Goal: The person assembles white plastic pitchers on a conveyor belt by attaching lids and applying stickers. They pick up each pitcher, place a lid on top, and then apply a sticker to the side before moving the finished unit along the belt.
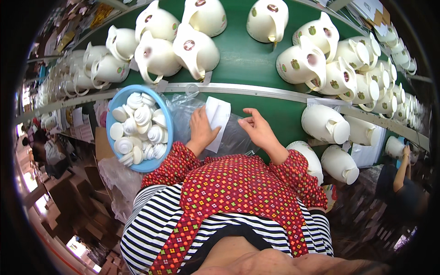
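Observation:
A folded white paper sheet (pixel 219 114) lies on a crumpled clear plastic bag (pixel 181 112) in front of me. My left hand (pixel 201 128) rests at the sheet's left edge, fingers stretched out and thumb apart. Just right of the bag hovers my right hand (pixel 260 130), its fingers loosely bent and apart, with nothing visible in it. Left of my left hand stands a light blue basin (pixel 170 130) full of white screw-type lids (pixel 143 115). To the right of my right hand, several cream pitchers (pixel 322 123) lie on their sides.
Beyond a metal rail (pixel 256 92) runs a green belt (pixel 238 59) carrying many cream handled pitchers (pixel 195 50). More pitchers (pixel 300 64) crowd its right side. Cardboard and plastic wrap (pixel 120 185) hang below the basin. A co-worker's arm (pixel 402 169) reaches in at the far right.

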{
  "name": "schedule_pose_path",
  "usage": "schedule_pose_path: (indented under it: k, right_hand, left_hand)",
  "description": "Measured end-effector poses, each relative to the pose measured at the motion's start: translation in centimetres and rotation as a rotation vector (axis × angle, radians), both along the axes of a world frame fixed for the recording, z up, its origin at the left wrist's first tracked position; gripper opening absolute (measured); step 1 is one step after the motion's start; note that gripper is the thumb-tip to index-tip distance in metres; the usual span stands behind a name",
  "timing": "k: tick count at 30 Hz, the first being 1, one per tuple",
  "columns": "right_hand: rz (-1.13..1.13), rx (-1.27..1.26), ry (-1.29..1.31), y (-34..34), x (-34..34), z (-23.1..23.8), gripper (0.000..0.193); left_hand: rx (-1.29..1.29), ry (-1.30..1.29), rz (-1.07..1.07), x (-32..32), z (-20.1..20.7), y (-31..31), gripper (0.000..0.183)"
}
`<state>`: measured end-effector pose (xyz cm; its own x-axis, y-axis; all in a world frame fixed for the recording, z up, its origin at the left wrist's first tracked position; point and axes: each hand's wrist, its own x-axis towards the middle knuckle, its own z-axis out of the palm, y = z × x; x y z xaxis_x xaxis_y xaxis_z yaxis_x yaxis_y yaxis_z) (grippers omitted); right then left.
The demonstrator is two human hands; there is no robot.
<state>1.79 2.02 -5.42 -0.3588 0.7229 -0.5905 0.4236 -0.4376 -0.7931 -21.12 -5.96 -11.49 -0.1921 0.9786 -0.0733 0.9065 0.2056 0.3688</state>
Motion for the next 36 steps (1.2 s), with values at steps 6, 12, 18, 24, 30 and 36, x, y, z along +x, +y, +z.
schedule_pose_path:
  k: [6,12,18,24,30,36]
  right_hand:
    - [0.044,-0.314,0.019,1.5,-4.0,-2.8,0.074]
    - [0.062,-0.356,0.262,1.9,-3.6,0.5,0.054]
    - [0.071,0.009,0.473,-0.4,-1.4,8.3,0.024]
    - [0.082,0.237,0.475,-3.8,0.5,14.2,0.034]
    - [0.108,0.332,0.485,-6.2,1.5,16.8,0.044]
    - [0.089,0.318,0.403,-7.4,2.8,18.7,0.036]
  left_hand:
    - [0.072,-0.106,0.027,-3.4,-5.8,-7.9,0.054]
    - [0.476,-0.225,-0.238,-1.0,5.6,-8.8,0.059]
    - [0.454,-0.456,-0.093,-4.1,10.3,-11.8,0.074]
    - [0.142,-1.620,0.218,-6.5,15.6,-9.5,0.095]
    - [0.147,-1.365,-0.049,-6.2,18.4,-9.8,0.089]
    - [0.101,-1.354,-0.039,-5.7,21.4,-10.2,0.073]
